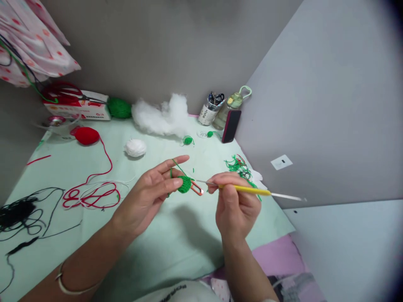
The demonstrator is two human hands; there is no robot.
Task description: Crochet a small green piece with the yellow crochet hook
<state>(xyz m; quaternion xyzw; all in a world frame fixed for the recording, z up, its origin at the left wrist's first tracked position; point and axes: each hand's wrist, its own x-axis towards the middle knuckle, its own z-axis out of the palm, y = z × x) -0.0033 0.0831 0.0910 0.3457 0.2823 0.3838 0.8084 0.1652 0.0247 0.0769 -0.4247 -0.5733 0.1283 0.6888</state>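
My left hand [150,193] pinches a small round green crochet piece [184,184] between thumb and fingers, with green yarn running over the stretched index finger. An orange clip-like stitch marker [197,188] hangs at the piece's right edge. My right hand [234,205] is closed around a yellow-handled crochet hook [248,190], whose metal tip points left toward the piece. Both hands hover above the pale green cloth [176,235].
On the cloth lie a red yarn ball [86,135] with looped red strand, black yarn [19,212] at left, a white ball [135,147], stuffing [160,115], a green ball [119,108], green scraps [241,165]. A jar, bottle and phone [231,126] stand by the grey wall.
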